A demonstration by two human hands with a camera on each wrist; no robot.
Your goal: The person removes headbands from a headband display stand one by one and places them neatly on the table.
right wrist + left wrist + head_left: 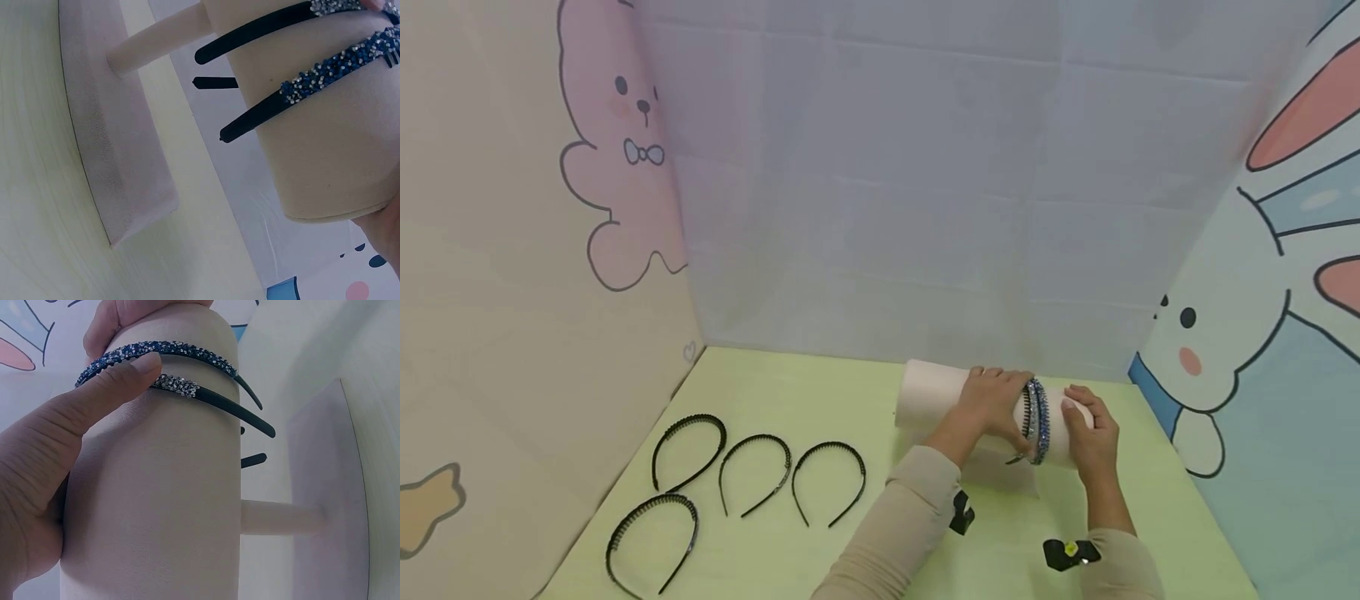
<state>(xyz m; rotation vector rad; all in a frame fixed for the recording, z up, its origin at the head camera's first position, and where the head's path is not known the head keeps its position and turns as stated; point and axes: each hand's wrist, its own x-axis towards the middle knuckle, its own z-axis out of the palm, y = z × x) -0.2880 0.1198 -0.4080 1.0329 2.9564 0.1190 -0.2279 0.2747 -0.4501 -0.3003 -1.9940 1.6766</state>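
A pale, padded headband display stand [928,396] lies sideways as a thick cylinder on a short post above a flat base [331,494]. Two glittery headbands straddle its right half: a silver one [178,385] and a blue one [187,351]. My left hand [996,408] reaches over the cylinder and grips the silver headband, with the thumb on its front sparkles; the far fingertips are hidden in the left wrist view. At the cylinder's right end, my right hand [1093,433] holds the rim, thumb in front and fingers over the top.
On the pale green table [760,567], several black headbands lie to the left, among them one at the back [715,417] and one at the front [613,542]. A plain cloth wall [880,208] stands behind, with cartoon-printed walls at both sides.
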